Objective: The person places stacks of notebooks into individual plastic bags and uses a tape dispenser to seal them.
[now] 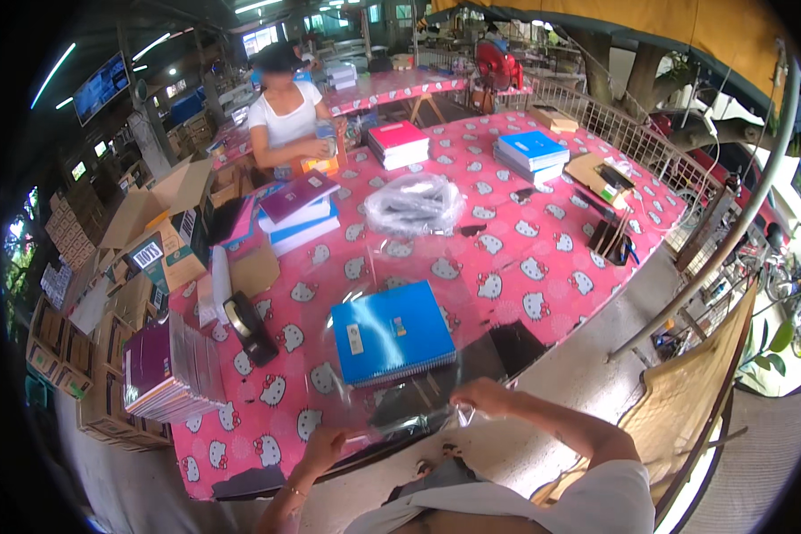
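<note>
A blue spiral-bound notebook [392, 329], seemingly the top of a short stack, lies on a clear plastic sheet [329, 392] near the table's front edge. My left hand [326, 447] is closed on the near left edge of that sheet. To the right, the fingers of my right hand [481, 397] pinch its near right edge, where a bright, shiny bit shows below them. Both hands are at the table's front edge, apart from the notebook. A black tape dispenser [249, 329] stands left of the notebook.
Purple notebooks [171, 367] are stacked at the left edge, near open cartons [173, 227]. Farther back lie a bundle of clear plastic [414, 205], pink notebooks [399, 144] and blue notebooks [531, 151]. A black holder [609, 242] stands at right. A person [285, 120] works across the table.
</note>
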